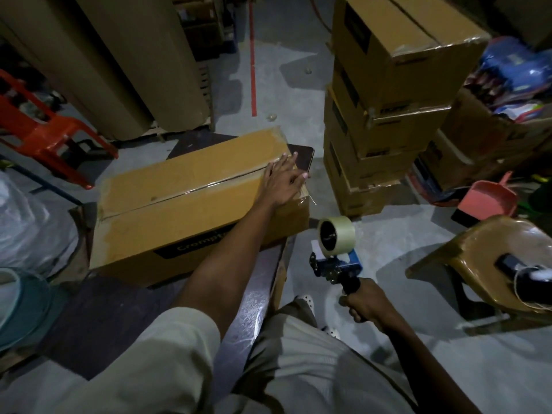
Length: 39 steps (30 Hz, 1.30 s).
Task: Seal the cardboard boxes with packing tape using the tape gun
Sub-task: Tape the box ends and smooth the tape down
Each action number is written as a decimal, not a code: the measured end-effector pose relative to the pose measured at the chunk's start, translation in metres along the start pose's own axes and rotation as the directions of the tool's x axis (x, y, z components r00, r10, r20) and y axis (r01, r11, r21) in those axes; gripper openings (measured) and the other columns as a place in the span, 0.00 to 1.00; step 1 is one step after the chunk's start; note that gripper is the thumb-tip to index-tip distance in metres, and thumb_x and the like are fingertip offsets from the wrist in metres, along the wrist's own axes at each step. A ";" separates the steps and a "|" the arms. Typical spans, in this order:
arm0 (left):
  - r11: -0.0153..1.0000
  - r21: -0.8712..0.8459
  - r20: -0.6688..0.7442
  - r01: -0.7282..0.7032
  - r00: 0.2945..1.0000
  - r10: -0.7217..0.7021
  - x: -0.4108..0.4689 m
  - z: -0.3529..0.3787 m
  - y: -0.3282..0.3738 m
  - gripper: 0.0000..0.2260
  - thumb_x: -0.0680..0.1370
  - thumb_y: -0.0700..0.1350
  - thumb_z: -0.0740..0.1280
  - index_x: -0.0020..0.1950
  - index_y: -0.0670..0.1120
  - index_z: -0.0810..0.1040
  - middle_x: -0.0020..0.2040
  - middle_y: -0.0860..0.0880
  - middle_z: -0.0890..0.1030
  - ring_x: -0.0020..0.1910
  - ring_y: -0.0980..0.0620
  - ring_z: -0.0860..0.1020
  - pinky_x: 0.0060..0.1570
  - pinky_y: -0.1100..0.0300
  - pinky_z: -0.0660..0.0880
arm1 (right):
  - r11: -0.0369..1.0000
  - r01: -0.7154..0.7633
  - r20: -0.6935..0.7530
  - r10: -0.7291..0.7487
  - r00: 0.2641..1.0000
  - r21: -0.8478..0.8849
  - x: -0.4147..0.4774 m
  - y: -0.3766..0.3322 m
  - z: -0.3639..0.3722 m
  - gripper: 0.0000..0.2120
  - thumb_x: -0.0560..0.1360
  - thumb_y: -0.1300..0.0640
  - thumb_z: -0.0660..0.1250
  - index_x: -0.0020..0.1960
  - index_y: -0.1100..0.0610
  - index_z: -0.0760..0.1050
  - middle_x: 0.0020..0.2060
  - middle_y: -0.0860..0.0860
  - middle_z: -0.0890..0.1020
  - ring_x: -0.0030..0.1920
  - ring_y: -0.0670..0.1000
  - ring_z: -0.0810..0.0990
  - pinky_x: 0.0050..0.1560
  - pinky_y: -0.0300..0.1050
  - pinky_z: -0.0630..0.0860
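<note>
One cardboard box (191, 204) lies on the dark tabletop (119, 318), long side toward the camera. Glossy tape shows along its top centre seam and over both ends. A black printed band on the near face is partly hidden by the forearm.

Left hand (283, 183): flat on the box top at its right end, fingers straight and spread, palm down over the seam, gripping nothing. The fingertips reach the far right corner.

Right hand (367, 303): fingers wrapped round the black handle of the tape gun (336, 261). The gun is held upright, off the right edge of the tabletop and above the floor (268, 85), apart from the box. Its frame is blue, and the tape roll (337, 234) sits on top.

Surroundings:
- A stack of closed cardboard boxes (388, 115) stands on the floor to the right, beyond the gun.
- A pink dustpan (490, 198) and a brown plastic stool (484, 264) are at far right.
- A red plastic stool (44, 130) is at far left.
- Large brown paper rolls (119, 55) stand behind the box.
- A red line (253, 70) runs along the floor.
</note>
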State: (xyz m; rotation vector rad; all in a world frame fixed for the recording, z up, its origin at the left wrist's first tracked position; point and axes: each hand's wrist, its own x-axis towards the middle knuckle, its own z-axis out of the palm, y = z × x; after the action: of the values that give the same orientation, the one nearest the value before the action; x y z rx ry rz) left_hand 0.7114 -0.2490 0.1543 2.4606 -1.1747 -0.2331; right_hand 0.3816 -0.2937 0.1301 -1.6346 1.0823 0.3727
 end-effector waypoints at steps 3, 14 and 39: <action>0.991 -0.133 -0.140 -0.022 0.990 0.004 -0.002 -0.005 -0.006 0.21 0.82 0.61 0.57 0.61 0.53 0.85 0.76 0.53 0.72 0.79 0.50 0.62 0.77 0.42 0.54 | 0.962 0.186 0.013 -0.187 0.982 -0.201 0.010 -0.001 -0.002 0.09 0.68 0.63 0.74 0.41 0.57 0.73 0.28 0.50 0.80 0.24 0.46 0.76 0.26 0.39 0.71; 0.977 -0.088 0.089 -0.193 0.976 0.201 -0.034 -0.009 -0.005 0.20 0.83 0.65 0.54 0.67 0.63 0.79 0.82 0.54 0.60 0.82 0.50 0.52 0.78 0.39 0.49 | 0.388 0.538 0.313 -0.509 0.802 -0.749 0.040 -0.049 0.053 0.15 0.72 0.49 0.70 0.57 0.52 0.77 0.52 0.56 0.84 0.52 0.62 0.83 0.45 0.48 0.75; 0.751 -0.649 -0.244 0.119 0.903 -0.354 -0.027 -0.017 0.012 0.09 0.81 0.49 0.70 0.58 0.49 0.86 0.55 0.53 0.86 0.54 0.56 0.83 0.58 0.52 0.80 | 0.502 0.774 -0.553 -0.798 0.240 -0.387 0.070 -0.153 0.041 0.04 0.78 0.62 0.66 0.52 0.62 0.76 0.49 0.57 0.78 0.52 0.55 0.73 0.52 0.48 0.71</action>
State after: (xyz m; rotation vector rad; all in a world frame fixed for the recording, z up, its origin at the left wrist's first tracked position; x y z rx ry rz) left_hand 0.6912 -0.2304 0.1744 1.9315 -0.4975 -0.1975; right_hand 0.5525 -0.2897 0.1572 -2.1854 0.5470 -1.0166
